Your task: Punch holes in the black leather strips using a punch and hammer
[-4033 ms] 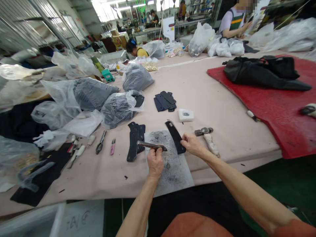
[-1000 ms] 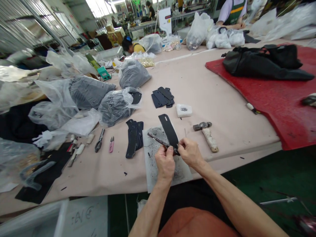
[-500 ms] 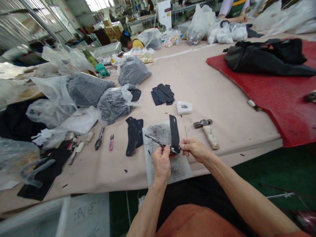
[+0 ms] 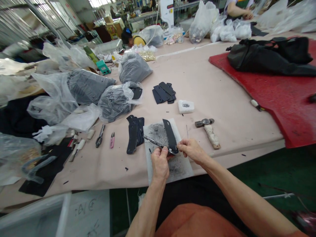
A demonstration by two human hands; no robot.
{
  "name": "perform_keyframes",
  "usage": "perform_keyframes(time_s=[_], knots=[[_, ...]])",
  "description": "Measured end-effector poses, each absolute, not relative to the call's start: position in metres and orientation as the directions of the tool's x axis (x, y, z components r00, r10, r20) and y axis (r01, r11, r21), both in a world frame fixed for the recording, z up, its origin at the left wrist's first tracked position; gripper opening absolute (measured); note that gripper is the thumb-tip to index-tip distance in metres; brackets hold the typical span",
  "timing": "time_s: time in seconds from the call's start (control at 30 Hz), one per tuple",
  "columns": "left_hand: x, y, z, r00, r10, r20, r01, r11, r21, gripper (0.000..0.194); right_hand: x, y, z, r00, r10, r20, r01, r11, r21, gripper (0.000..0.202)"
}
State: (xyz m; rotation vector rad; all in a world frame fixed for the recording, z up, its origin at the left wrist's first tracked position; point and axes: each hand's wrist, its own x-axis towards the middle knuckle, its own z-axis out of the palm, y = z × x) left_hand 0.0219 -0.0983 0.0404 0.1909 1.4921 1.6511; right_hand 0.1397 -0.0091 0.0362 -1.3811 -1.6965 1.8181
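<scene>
My left hand [image 4: 160, 163] is closed around a long, slim metal tool [image 4: 153, 141] whose shaft points up and to the left. A black strip with a slot near its far end [image 4: 169, 133] stands out beyond my fingers, its near end at the tool's jaw-like end. My right hand [image 4: 190, 149] pinches at the strip's near right corner; what lies between its fingertips is too small to make out. Below both hands is a pale board [image 4: 182, 169] covered in dark marks. Beside it on the left is a stack of similar black pieces [image 4: 135, 134].
A hammer with a wrapped handle [image 4: 211, 135] lies to the right, near a thin needle-like rod [image 4: 187, 131]. Beyond are a white block [image 4: 186, 106] and more black pieces [image 4: 164, 92]. Pink snips [image 4: 112, 141] and filled plastic bags [image 4: 118, 103] are leftward. A red sheet [image 4: 271, 108] covers the right side.
The black strip's far end has tipped to the left and down. Both hands have shifted slightly left, still together at the strip's near end.
</scene>
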Motion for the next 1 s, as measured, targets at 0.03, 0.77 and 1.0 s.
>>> perform_keyframes(time_s=[0.03, 0.77, 1.0], knots=[[0.021, -0.099, 0.041, -0.602, 0.682, -0.415, -0.486, 0.099, 0.868, 0.033, 0.139, -0.01, 0.037, -0.508, 0.745, -0.433, 0.37, -0.266, -0.89, 0.014], [0.006, -0.126, 0.028, -0.627, 0.591, -0.508, -0.164, 0.537, 0.827, 0.033, 0.113, 0.008, 0.035, -0.659, 0.721, -0.215, 0.686, 0.459, -0.564, 0.01], [-0.017, -0.128, 0.034, -0.714, 0.646, -0.268, 0.309, 0.635, 0.708, 0.035, 0.107, 0.014, 0.028, -0.674, 0.687, -0.269, 0.716, 0.52, -0.465, 0.011]])
